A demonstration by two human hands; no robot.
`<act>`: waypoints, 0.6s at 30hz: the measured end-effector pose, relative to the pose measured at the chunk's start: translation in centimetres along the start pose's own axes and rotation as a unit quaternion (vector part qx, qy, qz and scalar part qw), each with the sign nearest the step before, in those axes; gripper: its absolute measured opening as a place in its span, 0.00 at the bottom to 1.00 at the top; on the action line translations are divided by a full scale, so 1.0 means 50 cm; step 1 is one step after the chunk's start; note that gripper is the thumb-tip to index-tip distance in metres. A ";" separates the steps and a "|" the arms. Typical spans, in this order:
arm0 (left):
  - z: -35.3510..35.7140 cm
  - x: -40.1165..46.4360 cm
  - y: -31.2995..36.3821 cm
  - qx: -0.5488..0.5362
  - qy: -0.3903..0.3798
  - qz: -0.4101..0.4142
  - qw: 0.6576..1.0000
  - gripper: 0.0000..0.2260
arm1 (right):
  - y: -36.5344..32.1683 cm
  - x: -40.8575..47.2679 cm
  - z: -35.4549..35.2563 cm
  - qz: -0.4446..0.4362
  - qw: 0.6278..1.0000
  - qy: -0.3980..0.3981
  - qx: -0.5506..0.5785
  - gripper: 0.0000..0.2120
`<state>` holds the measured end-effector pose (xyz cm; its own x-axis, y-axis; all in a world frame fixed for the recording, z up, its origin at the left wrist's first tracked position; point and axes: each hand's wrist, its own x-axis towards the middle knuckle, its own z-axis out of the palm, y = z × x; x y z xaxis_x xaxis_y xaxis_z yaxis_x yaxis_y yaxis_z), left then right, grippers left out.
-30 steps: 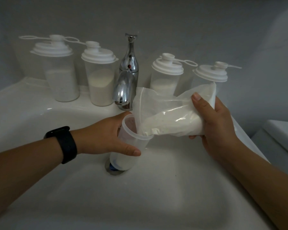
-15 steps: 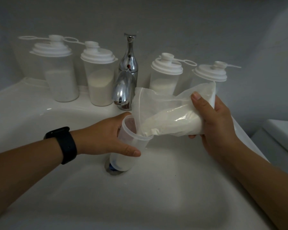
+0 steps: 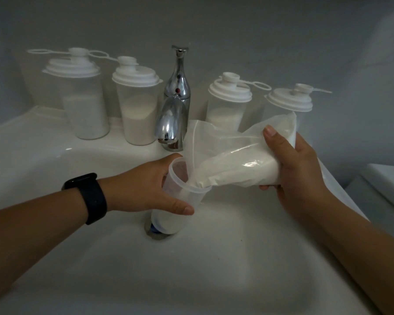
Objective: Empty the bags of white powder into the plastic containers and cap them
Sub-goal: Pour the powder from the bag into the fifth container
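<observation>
An uncapped clear plastic container [image 3: 180,214] stands tilted over the sink drain, partly filled with white powder. My left hand [image 3: 146,189] grips it near the rim. My right hand [image 3: 291,164] holds a clear bag of white powder [image 3: 234,164] on its side, its open mouth dipping into the container. Several capped containers with powder stand on the sink's back ledge: two left of the tap [image 3: 84,98] [image 3: 138,103], two to its right [image 3: 228,103] [image 3: 289,101].
A chrome tap [image 3: 173,110] rises at the back of the white sink [image 3: 214,269], just behind the bag. A grey wall closes off the back. A white fixture edge [image 3: 387,178] lies at the right. I wear a black watch [image 3: 89,196] on my left wrist.
The bag's powder has slid a little toward the container mouth and the powder level inside looks slightly higher. Both hands stay almost where they were.
</observation>
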<state>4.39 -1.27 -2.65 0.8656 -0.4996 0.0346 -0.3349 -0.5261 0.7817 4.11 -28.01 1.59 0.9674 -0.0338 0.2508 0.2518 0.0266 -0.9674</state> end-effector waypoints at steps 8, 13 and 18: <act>0.001 0.000 -0.002 -0.004 -0.003 -0.001 1.000 0.39 | -0.001 0.000 -0.002 0.002 1.000 -0.002 -0.006 0.19; 0.001 0.000 0.001 0.000 -0.002 0.001 1.000 0.39 | -0.002 -0.001 -0.001 0.004 1.000 -0.004 0.001 0.22; 0.001 0.001 -0.002 -0.003 -0.005 0.003 1.000 0.41 | -0.001 -0.001 0.000 -0.002 1.000 -0.003 0.002 0.20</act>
<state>4.45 -1.28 -2.79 0.8599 -0.5095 0.0321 -0.3369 -0.5191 0.7855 4.04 -28.01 1.63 0.9667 -0.0289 0.2541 0.2550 0.0295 -0.9665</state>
